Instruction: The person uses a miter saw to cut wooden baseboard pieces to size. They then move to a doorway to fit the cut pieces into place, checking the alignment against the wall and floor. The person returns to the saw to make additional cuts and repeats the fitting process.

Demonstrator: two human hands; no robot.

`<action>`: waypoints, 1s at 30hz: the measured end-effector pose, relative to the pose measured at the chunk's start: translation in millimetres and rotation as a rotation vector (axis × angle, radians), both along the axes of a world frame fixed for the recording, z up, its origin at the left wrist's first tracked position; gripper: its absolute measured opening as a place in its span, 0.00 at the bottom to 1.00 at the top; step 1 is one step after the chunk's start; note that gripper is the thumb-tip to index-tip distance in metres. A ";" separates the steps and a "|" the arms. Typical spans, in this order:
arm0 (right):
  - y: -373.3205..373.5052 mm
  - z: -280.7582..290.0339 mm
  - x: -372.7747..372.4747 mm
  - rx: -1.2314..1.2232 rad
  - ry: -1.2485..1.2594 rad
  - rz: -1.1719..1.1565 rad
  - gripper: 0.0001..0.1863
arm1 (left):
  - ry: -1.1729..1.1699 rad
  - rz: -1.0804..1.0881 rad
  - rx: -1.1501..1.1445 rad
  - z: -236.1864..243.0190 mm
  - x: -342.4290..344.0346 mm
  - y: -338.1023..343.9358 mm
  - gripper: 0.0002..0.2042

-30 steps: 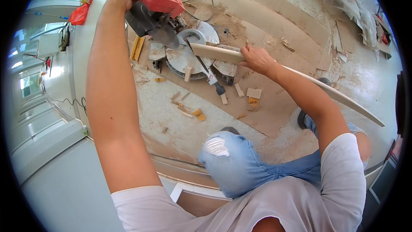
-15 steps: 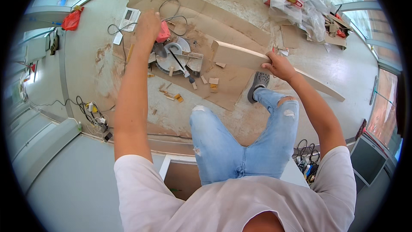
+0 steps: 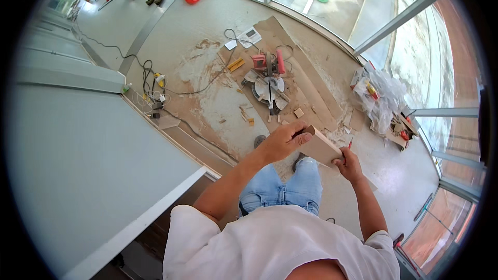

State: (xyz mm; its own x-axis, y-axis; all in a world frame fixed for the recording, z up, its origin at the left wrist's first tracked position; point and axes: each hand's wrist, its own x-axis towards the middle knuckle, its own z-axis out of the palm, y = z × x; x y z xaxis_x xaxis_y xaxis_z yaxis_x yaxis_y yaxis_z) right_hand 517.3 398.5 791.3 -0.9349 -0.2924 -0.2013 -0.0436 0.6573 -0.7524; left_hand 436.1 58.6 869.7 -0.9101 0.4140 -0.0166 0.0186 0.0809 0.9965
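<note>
A pale wooden board (image 3: 322,150) is held up in front of my legs, its cut end towards the left. My left hand (image 3: 285,142) grips that end, thumb laid along the near face. Further along, my right hand (image 3: 349,165) is closed round the lower edge, and the board runs on behind it. A thin red stick like a pencil (image 3: 350,144) pokes up beside my right fingers; whether they hold it I cannot tell. Beyond my hands a red mitre saw (image 3: 267,89) stands on the floor, on brown cardboard (image 3: 311,105).
Wood offcuts (image 3: 299,112) and sawdust lie round the saw. A power cord (image 3: 199,92) crosses the floor to the left. Plastic bags (image 3: 381,93) and a box of scraps (image 3: 400,130) sit by the glass wall. A grey panel (image 3: 104,166) fills the left side.
My left hand has come back from the saw and taken hold of the board's end. I have straightened up, and the board is now nearer to me. My right hand keeps its grip.
</note>
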 end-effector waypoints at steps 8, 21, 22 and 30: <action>-90.0 46.3 87.8 -0.123 0.031 0.276 0.23 | 0.188 0.492 -0.095 65.4 171.1 -78.1 0.20; -109.3 91.3 184.3 -0.317 -0.220 0.598 0.26 | 0.200 0.614 -0.076 115.5 345.9 -91.8 0.16; -111.0 88.9 189.3 -0.342 -0.208 0.608 0.26 | 0.216 0.641 -0.078 117.9 352.2 -94.1 0.17; -176.2 150.8 237.7 -0.338 -0.239 0.696 0.23 | 0.824 0.876 -0.448 156.6 422.1 -135.2 0.17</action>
